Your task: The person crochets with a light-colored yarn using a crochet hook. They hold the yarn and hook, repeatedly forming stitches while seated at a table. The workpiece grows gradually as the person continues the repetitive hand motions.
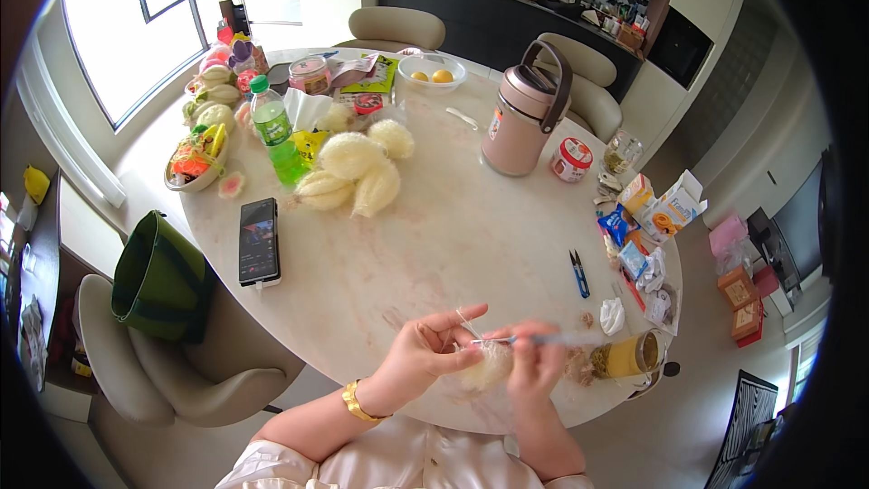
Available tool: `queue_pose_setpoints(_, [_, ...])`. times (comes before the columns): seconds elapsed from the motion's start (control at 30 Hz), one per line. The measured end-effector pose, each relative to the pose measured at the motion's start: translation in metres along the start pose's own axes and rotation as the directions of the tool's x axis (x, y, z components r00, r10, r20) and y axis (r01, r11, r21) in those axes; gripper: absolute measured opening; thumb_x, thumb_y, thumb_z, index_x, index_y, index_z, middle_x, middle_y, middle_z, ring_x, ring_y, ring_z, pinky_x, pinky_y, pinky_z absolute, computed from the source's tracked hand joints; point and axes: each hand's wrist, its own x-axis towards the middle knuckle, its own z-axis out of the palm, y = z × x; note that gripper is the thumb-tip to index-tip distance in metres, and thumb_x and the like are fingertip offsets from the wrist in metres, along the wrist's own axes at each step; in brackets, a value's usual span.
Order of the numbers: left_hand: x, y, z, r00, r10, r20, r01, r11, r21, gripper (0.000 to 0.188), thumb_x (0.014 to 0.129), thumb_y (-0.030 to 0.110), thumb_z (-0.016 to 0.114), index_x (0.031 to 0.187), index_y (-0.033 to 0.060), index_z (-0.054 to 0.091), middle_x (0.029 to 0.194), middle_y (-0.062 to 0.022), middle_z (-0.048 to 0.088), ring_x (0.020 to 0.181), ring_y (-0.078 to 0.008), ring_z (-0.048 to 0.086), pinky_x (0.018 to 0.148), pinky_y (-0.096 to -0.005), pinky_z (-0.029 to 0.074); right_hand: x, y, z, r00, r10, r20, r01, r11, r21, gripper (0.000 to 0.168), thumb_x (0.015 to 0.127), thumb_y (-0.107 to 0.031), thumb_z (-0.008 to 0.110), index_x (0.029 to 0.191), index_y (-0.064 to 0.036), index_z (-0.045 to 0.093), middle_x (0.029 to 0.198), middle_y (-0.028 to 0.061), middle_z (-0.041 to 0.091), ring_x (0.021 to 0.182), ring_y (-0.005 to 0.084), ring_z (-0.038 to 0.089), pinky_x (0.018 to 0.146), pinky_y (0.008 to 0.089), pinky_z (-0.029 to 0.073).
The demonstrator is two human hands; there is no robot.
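Note:
My left hand (pixel 431 350) pinches a small piece of fuzzy cream crochet work (pixel 492 363) between thumb and fingers. A strand of yarn (pixel 467 319) runs up over its raised index finger. In my right hand (pixel 536 360) is a crochet hook (pixel 563 339), its handle blurred and its tip at the top edge of the piece. Both hands are just above the near edge of the marble-look table (pixel 407 265). Thread snips (pixel 579 274) with blue handles lie beyond my right hand. Beside that hand is a tuft of brownish yarn (pixel 578 367).
A glass of yellowish drink (pixel 628 355) stands right of my right hand, near a crumpled tissue (pixel 612 316). Fuzzy cream crocheted pieces (pixel 360 163) lie beyond a phone (pixel 259 241) and a green-drink bottle (pixel 277 129). A pink insulated jug (pixel 519 122) and a red-lidded jar (pixel 571 160) stand farther back.

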Motion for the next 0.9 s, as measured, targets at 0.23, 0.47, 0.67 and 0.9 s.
queue_pose_setpoints(0.23, [-0.002,-0.003,-0.006,0.984,-0.159,0.082,0.172,0.966,-0.192,0.052,0.081,-0.003,0.062,0.130,-0.0039,0.045,0.091,-0.0023,0.066,0.082,-0.0084,0.061,0.082,-0.0241,0.048,0.009,-0.001,-0.008,0.802,-0.459,0.382,0.589,0.712,-0.382,0.017,0.078,-0.002,0.066,0.094,-0.006,0.062,0.095,0.0093,0.063,0.076,0.0212,0.063,0.060,0.0271,0.051])
queue_pose_setpoints(0.47, [-0.002,0.005,-0.009,0.984,-0.133,0.115,0.153,0.970,-0.187,0.048,0.080,-0.004,0.062,0.126,-0.0031,0.049,0.084,-0.0006,0.065,0.081,-0.0085,0.061,0.080,-0.0230,0.047,0.000,-0.002,0.002,0.991,0.131,-0.039,-0.113,0.946,0.305,0.010,0.096,-0.013,0.045,0.097,-0.003,0.043,0.081,0.0160,0.064,0.072,0.0263,0.067,0.064,0.0319,0.055])
queue_pose_setpoints(0.67, [-0.004,0.006,-0.006,0.994,-0.098,0.047,0.100,0.994,-0.049,0.041,0.080,-0.004,0.063,0.121,-0.0013,0.056,0.080,0.0004,0.064,0.080,-0.0081,0.060,0.080,-0.0224,0.047,0.006,-0.008,-0.002,0.902,0.431,0.039,-0.403,0.805,0.435,0.014,0.096,-0.018,0.045,0.100,-0.005,0.044,0.080,0.0150,0.065,0.071,0.0253,0.067,0.063,0.0300,0.054])
queue_pose_setpoints(0.9, [-0.008,-0.002,-0.005,0.999,-0.042,-0.020,0.041,0.998,-0.048,0.039,0.080,-0.006,0.062,0.118,-0.0029,0.055,0.083,-0.0011,0.065,0.090,-0.0102,0.061,0.087,-0.0257,0.046,0.006,-0.006,-0.002,0.748,-0.486,0.453,0.664,0.519,-0.539,0.025,0.065,-0.005,0.072,0.088,-0.010,0.066,0.091,0.0043,0.066,0.071,0.0170,0.062,0.056,0.0266,0.046])
